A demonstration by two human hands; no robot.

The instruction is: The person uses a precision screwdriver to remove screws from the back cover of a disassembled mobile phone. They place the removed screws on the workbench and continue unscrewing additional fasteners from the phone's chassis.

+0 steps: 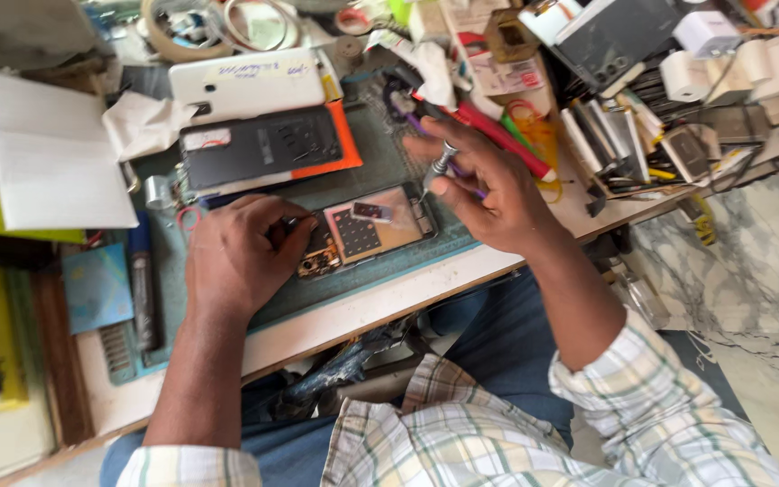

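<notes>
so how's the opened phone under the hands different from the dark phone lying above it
The opened phone has its back off, showing boards and metal shields; the dark phone is still closed. The opened phone is steadied by the left hand while the right hand points a small screwdriver at it; the dark phone lies untouched. Both lie flat on the green mat.

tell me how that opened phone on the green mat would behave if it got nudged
The opened phone lies flat, so it would probably slide rather than tip. Its exposed boards look fragile. The left hand rests on its end and likely steadies it, while the right hand brings a small screwdriver to it.
</notes>
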